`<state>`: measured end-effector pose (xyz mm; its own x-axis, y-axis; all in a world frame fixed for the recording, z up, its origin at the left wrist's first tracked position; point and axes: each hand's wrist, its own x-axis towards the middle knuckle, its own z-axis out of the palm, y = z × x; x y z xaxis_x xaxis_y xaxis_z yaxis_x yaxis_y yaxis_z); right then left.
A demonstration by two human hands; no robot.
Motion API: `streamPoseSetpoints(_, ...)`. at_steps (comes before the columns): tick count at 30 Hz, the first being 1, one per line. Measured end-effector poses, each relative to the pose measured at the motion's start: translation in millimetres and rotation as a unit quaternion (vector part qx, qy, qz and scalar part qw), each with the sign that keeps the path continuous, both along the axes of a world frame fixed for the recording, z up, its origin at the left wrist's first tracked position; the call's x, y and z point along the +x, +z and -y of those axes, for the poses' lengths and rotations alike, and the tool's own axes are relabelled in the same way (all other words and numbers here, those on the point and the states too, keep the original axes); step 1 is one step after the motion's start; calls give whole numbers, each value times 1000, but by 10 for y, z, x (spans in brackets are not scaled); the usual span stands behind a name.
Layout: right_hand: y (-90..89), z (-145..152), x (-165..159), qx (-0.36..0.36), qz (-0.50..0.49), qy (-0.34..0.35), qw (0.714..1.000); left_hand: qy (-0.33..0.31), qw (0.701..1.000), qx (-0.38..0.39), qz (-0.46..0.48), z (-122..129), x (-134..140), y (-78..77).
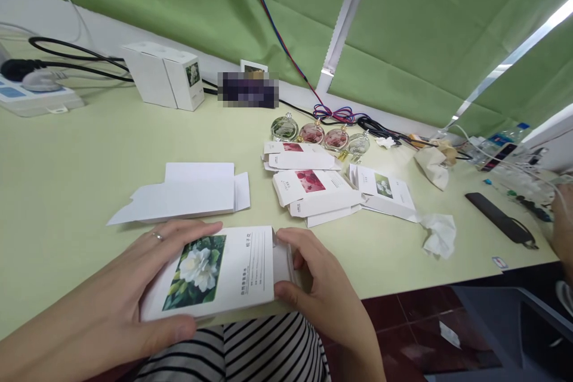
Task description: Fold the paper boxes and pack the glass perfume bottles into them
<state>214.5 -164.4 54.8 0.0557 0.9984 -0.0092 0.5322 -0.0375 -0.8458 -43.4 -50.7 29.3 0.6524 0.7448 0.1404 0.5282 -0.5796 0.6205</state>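
Observation:
A white paper box (244, 262) with a white-flower picture lies at the table's front edge, its printed face up. My left hand (123, 286) wraps round its left end, fingers along the far side and thumb along the near side. At the right end, my right hand (326, 277) grips the box with fingers and thumb around the opening and end flap (282, 262). The inside of the box is hidden. Just beyond my left hand lies an unprinted folded white carton (199, 185). Flattened boxes with pink pictures (317, 188) lie past my right hand.
Several round glass bottles (284, 128) stand behind the flattened boxes. Another white-flower box (382, 191), crumpled tissue (439, 234) and a dark strap-like item (499, 218) lie to the right. White boxes (161, 74), cables (80, 65) and a power strip (38, 98) sit at back left.

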Motion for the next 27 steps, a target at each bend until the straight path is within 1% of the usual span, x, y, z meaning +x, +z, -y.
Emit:
streamPoseSetpoints(3, -37, 20, 5, 16, -28, -18, 999, 1, 1000, 10, 1, 13, 12, 16)
streamPoseSetpoints(6, -57, 26, 48, 35, -84, 5, 996, -1, 1000, 2, 5, 2, 4, 9)
streamPoseSetpoints(11, -58, 0, 112, -20, -159, 19, 987, 6, 1000, -30, 7, -13, -2, 8)
streamPoseSetpoints(14, -79, -6, 117, -19, -214, 30, 976, 12, 1000, -23, 11, -4, 9, 29)
streamPoseSetpoints(16, -92, 3, 114, 7, -212, 38, 976, 9, 1000, -21, 12, 3, 13, 41)
streamPoseSetpoints(19, -91, 25, 113, 52, -168, 51, 983, -1, 999, -33, 8, 17, 17, 53)
streamPoseSetpoints(23, -76, 34, 113, 63, -146, 65, 985, -1, 999, -38, 4, 39, 32, 73)
streamPoseSetpoints(27, -59, 3, 84, 64, -135, 61, 987, -2, 999, -32, 7, 57, 56, 96)
